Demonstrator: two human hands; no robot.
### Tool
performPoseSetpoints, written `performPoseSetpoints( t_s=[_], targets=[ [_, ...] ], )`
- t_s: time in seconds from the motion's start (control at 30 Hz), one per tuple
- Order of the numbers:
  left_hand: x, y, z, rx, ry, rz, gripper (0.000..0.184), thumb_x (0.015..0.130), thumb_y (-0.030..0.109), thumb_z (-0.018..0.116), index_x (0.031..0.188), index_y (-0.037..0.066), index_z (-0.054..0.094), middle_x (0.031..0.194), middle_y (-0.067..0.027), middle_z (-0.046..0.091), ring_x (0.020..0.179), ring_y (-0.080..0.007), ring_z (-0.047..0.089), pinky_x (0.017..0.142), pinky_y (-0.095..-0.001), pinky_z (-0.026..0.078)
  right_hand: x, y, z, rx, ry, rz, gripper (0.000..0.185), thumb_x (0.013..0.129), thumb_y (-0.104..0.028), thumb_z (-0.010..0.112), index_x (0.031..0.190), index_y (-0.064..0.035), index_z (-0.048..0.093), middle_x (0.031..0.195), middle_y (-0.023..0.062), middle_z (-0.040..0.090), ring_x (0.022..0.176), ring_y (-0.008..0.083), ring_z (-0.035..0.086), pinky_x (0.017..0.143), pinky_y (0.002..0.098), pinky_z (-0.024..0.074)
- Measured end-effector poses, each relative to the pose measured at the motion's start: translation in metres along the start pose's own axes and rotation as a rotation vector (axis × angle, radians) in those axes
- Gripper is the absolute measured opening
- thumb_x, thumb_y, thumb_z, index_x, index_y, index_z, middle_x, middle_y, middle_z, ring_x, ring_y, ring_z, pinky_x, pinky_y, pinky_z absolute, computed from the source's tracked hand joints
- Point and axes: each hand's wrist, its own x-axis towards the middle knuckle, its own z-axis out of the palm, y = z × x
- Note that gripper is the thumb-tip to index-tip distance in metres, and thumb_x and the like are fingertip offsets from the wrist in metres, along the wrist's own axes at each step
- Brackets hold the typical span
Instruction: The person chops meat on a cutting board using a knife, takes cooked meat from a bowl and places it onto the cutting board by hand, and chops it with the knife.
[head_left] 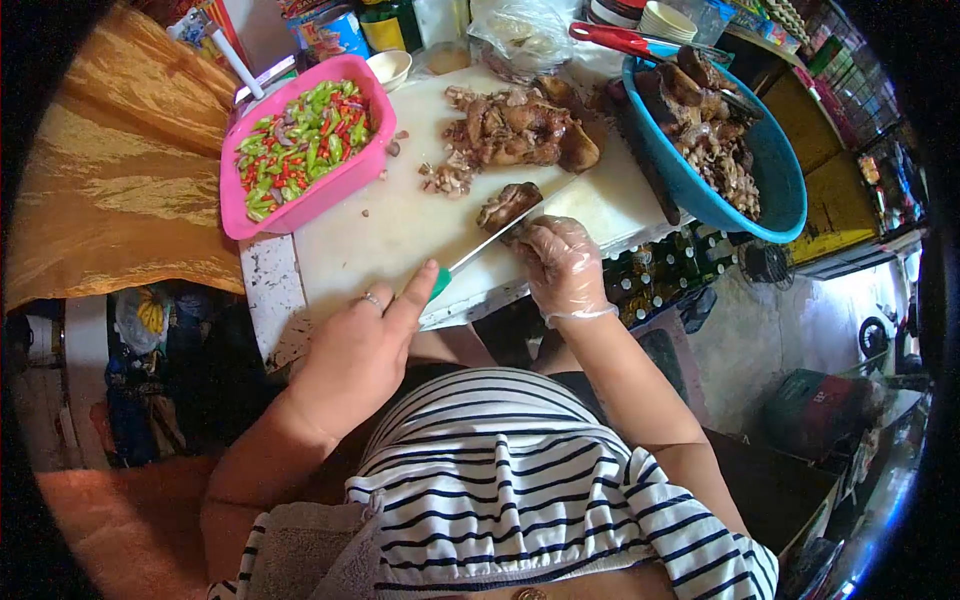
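My left hand (362, 335), bare and with a ring on one finger, is closed around the green handle of a knife (478, 252). The index finger lies along the handle, and the blade slants up to the right across the white cutting board (350, 250). In a clear plastic glove, my right hand (560, 262) grips the near end of a dark piece of cooked meat (508, 208). The blade lies against this meat close to the gloved fingers. Beyond it rests a pile of chopped and whole cooked meat (515, 130).
A pink basin (300, 202) of sliced green and red peppers stands at the left. On the right, a blue basin (785, 205) holds more meat and red-handled tongs (620, 38). Behind the board are a plastic bag (520, 35) and a small white bowl (390, 68). Bottles (660, 270) stand below.
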Motion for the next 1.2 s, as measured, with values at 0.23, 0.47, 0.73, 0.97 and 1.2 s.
performPoseSetpoints(
  t_s=[0.23,0.47,0.73,0.97,1.2],
  targets=[
    [0.048,-0.004,0.041,-0.059,0.087,0.055,0.064,0.094,0.008,0.063,0.154,0.014,0.045,0.100,-0.0220,0.062,0.079,-0.0441,0.063,0.073,-0.0520,0.053,-0.001,-0.012,-0.012,-0.002,-0.024,-0.052,0.033,0.072,0.010,0.068,0.102,-0.0060,0.072,0.102,0.0147,0.073,0.091,0.0379,0.068,0.083,0.0443,0.0550],
    [0.019,0.004,0.010,-0.158,0.101,0.041,0.063,0.094,0.010,0.064,0.154,0.016,0.046,0.100,-0.0202,0.060,0.082,-0.0428,0.062,0.072,-0.0512,0.052,-0.008,0.000,-0.011,0.064,0.006,-0.014,0.030,0.072,0.006,0.069,0.100,-0.0038,0.073,0.104,0.0171,0.072,0.093,0.0387,0.067,0.082,0.0460,0.0548],
    [0.020,0.004,0.019,-0.045,0.017,0.001,0.063,0.093,0.008,0.064,0.153,0.015,0.048,0.101,-0.0201,0.062,0.083,-0.0424,0.063,0.073,-0.0511,0.053,-0.007,0.005,-0.006,0.014,0.030,0.008,0.033,0.069,0.011,0.069,0.097,-0.0048,0.076,0.099,0.0161,0.073,0.090,0.0341,0.070,0.078,0.0397,0.0578],
    [0.056,-0.012,0.036,-0.192,0.138,0.073,0.063,0.092,0.009,0.065,0.152,0.015,0.048,0.101,-0.0217,0.063,0.085,-0.0433,0.064,0.076,-0.0514,0.053,-0.007,0.007,-0.013,0.000,-0.081,0.005,0.032,0.070,0.010,0.066,0.097,-0.0054,0.076,0.096,0.0162,0.073,0.091,0.0384,0.068,0.080,0.0442,0.0561],
    [0.018,0.005,-0.005,-0.103,0.084,0.032,0.064,0.092,0.009,0.065,0.153,0.016,0.048,0.096,-0.0204,0.061,0.083,-0.0422,0.062,0.075,-0.0499,0.052,-0.001,0.007,-0.013,0.018,-0.050,-0.005,0.037,0.067,0.011,0.066,0.097,-0.0074,0.076,0.098,0.0149,0.073,0.091,0.0381,0.068,0.078,0.0440,0.0560]
  ],
)
